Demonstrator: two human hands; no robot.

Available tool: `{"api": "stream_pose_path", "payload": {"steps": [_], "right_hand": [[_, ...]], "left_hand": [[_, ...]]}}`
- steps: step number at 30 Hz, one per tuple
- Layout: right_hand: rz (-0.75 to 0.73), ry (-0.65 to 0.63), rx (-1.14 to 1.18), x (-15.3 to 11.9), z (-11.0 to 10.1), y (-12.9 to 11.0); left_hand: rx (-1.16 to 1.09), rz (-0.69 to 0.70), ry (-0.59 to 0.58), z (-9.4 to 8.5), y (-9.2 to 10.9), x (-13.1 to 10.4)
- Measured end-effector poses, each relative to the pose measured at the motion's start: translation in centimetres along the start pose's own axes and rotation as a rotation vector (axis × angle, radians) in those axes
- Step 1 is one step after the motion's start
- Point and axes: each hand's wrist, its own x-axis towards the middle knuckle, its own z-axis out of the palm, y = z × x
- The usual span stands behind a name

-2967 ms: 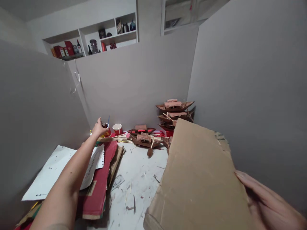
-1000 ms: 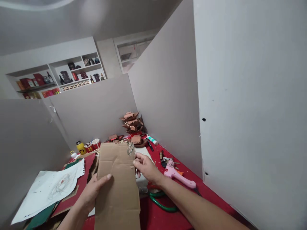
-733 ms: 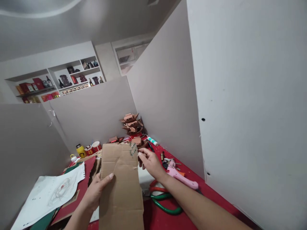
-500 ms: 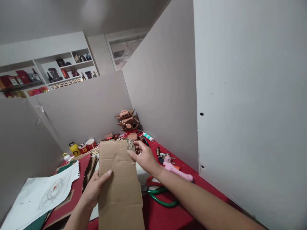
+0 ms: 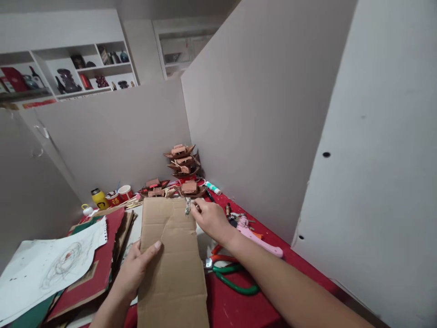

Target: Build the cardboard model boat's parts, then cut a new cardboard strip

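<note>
The left hand (image 5: pixel 134 269) held the brown cardboard (image 5: pixel 172 269), thumb on top. The right hand (image 5: pixel 212 222) was curled beside a shiny corner scrap (image 5: pixel 187 206); I couldn't tell if it gripped anything.

The cardboard (image 5: pixel 170 269) is matt and creased, the tape (image 5: pixel 187 206) crumpled and shiny; the scissors (image 5: pixel 227 269) have glossy plastic handles (image 5: pixel 239 288) and bright metal.

Dim, diffuse light; shadow darkens the near red-covered desk (image 5: pixel 225 305); far white compartmented shelves (image 5: pixel 104 68) look soft; wide-angle distortion stretches the edges.
</note>
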Motion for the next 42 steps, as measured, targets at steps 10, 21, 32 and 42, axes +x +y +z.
{"api": "stream_pose_path", "payload": {"steps": [10, 21, 32, 42], "right_hand": [[-0.010, -0.149, -0.317, -0.6, 0.1, -0.5], [-0.043, -0.305, -0.275, -0.5, 2.6, 0.8], [0.056, -0.147, 0.383, 0.1, 3.5, 2.7], [0.315, -0.221, 1.107, 0.8, 1.9, 2.0]], "left_hand": [[0.025, -0.039, -0.047, 0.7, -0.7, 0.0], [-0.108, 0.003, -0.101, 1.6, -2.2, 0.4], [-0.119, -0.117, -0.084, 0.1, -2.6, 2.2], [-0.182, -0.102, -0.148, -0.3, -1.7, 1.9]]}}
